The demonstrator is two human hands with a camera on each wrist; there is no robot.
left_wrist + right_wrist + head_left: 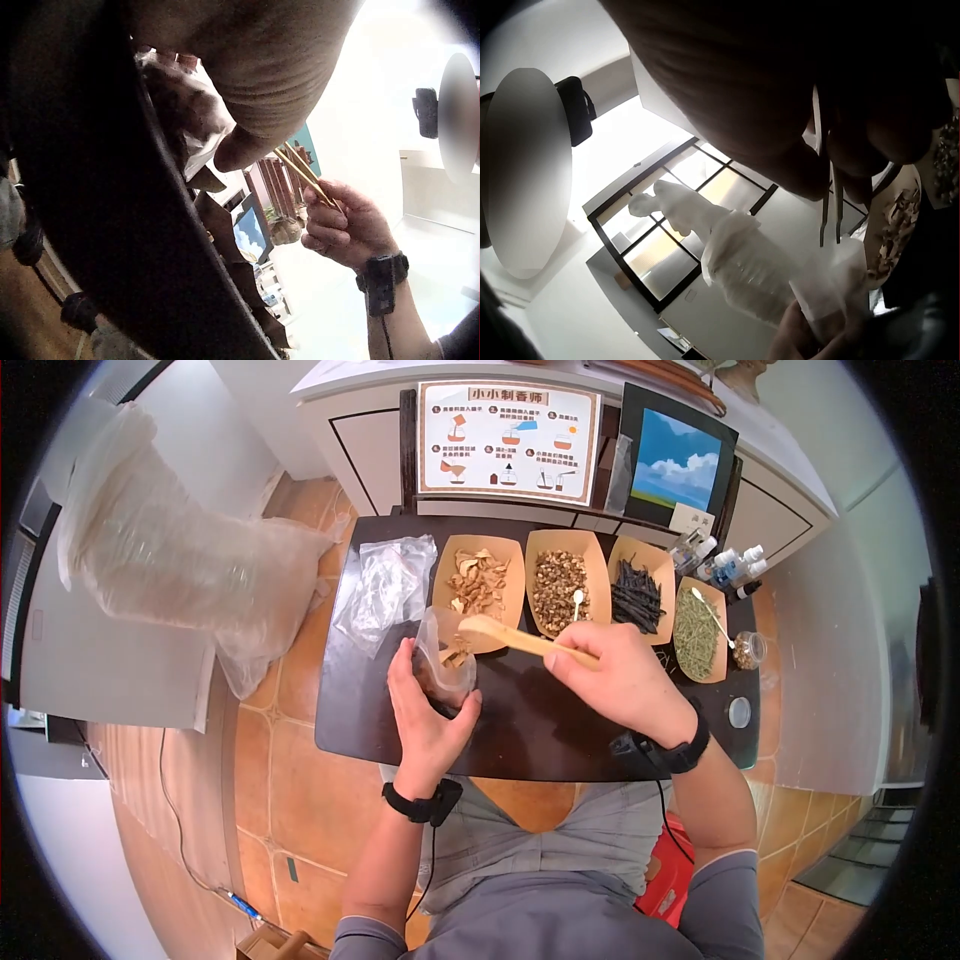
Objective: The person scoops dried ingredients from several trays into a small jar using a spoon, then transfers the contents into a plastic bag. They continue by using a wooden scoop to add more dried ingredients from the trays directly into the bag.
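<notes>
My left hand (425,725) holds a small translucent pouch (445,675) with brownish pieces inside, its mouth facing up, near the table's middle. Pinched in my right hand (628,678) are wooden tweezers (520,641), their tips above the pouch mouth. In the right wrist view the two tips of the tweezers (831,199) stand slightly apart over the pouch (829,292); nothing is visible between them. The left wrist view shows the left thumb against the pouch (199,146). Behind the pouch is a paper tray of pale dried slices (478,582).
Paper trays of brown bits (560,585), dark sticks (637,595) and green dried herb (696,637) line the table (370,710). A clear plastic bag (385,585) lies at left. Small bottles (735,565), a jar (748,650) and a lid (739,712) are at right. An instruction board (508,445) stands behind.
</notes>
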